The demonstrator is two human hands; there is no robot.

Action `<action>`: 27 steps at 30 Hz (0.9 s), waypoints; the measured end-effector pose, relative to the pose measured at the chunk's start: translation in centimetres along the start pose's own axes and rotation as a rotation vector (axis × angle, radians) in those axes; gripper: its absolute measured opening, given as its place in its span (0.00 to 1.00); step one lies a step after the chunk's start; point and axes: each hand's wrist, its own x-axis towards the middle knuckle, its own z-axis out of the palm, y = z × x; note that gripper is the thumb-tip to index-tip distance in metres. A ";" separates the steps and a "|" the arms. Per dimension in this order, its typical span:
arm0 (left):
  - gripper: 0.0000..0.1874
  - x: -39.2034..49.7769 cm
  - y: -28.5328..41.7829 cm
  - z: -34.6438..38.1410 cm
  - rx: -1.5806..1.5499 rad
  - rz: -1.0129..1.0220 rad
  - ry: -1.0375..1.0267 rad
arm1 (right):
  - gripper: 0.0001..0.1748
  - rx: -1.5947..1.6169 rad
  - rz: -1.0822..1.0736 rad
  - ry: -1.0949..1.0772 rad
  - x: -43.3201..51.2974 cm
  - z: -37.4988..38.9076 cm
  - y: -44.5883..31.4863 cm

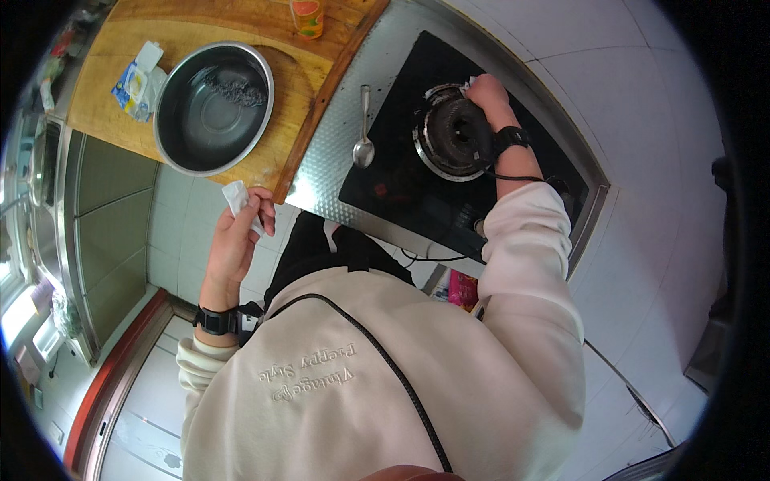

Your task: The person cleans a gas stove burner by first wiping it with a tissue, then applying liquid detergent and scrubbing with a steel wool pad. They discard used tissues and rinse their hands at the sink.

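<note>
My left hand [243, 225] holds a folded white wipe [236, 193] between thumb and fingers, just below the wooden counter's front edge. At the far side of a round metal burner ring [452, 133] with dark, stained inner parts, my right hand [488, 96] presses a crumpled white wipe [470, 83] against the rim. The ring rests on a black glass cooktop [400, 159]. A dark cord runs under my right wrist, beside the ring. My right fingertips are partly hidden.
A steel basin [213, 108] with some water stands on the wooden board [292, 108], beside an opened wipes packet [135, 84]. A metal spoon [363, 150] lies at the cooktop's left edge. An orange patterned cup [308, 18] stands at the back. Tiled wall [631, 108] borders the right.
</note>
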 end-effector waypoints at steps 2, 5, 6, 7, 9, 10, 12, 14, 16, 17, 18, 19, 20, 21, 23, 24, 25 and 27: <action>0.11 0.0 0.1 0.0 0.007 -0.011 0.014 | 0.23 0.013 -0.021 0.040 0.8 0.2 0.9; 0.11 -0.1 0.2 -0.1 -0.004 -0.014 0.026 | 0.21 0.210 -0.074 0.128 1.0 -0.6 4.4; 0.11 0.0 0.2 -0.2 -0.010 -0.012 0.030 | 0.20 0.226 -0.036 0.136 0.8 -1.1 5.9; 0.11 0.0 0.1 -0.2 -0.008 -0.013 0.029 | 0.20 0.241 0.003 0.142 0.6 -1.5 7.3; 0.11 0.2 0.0 -0.3 -0.002 -0.015 0.028 | 0.19 0.020 0.091 0.097 0.3 -1.3 9.0; 0.11 0.3 0.0 -0.2 -0.010 -0.012 0.021 | 0.18 -0.108 0.148 0.088 0.1 -1.0 9.5; 0.11 0.5 -0.1 0.0 -0.029 -0.016 0.015 | 0.16 -0.028 0.195 -0.054 -0.4 0.0 9.6; 0.11 0.6 -0.1 0.1 -0.025 -0.005 -0.006 | 0.12 0.066 0.256 -0.119 -0.8 0.9 8.8; 0.11 0.8 0.1 0.2 -0.022 -0.001 -0.017 | 0.12 0.103 0.258 -0.088 -0.9 0.8 7.7; 0.10 0.9 0.2 0.2 -0.020 0.001 -0.023 | 0.12 0.098 0.259 -0.058 -1.1 0.7 7.2; 0.10 0.9 0.3 0.2 -0.031 0.003 -0.033 | 0.16 0.323 0.367 -0.128 -0.9 0.5 6.2; 0.11 0.8 0.3 0.2 -0.018 -0.004 -0.023 | 0.16 0.250 0.312 -0.101 -1.1 0.3 5.7; 0.11 0.9 0.3 0.2 -0.018 -0.008 -0.017 | 0.17 0.151 0.271 -0.023 -1.1 0.2 4.7; 0.11 0.8 0.2 0.2 -0.028 -0.017 -0.012 | 0.17 0.057 0.216 0.030 -1.2 0.2 3.9; 0.11 0.6 0.1 0.1 -0.018 -0.010 -0.014 | 0.17 0.074 0.294 -0.012 -1.3 -0.1 2.5; 0.11 0.5 0.1 0.1 -0.028 -0.005 -0.020 | 0.17 0.069 0.278 0.018 -1.4 -0.2 1.9; 0.11 0.5 0.0 0.0 -0.013 -0.006 -0.013 | 0.17 0.059 0.269 0.050 -1.6 -0.3 1.3; 0.11 0.5 0.0 -0.2 -0.009 -0.010 -0.006 | 0.14 0.046 0.198 0.067 -1.9 -0.3 0.0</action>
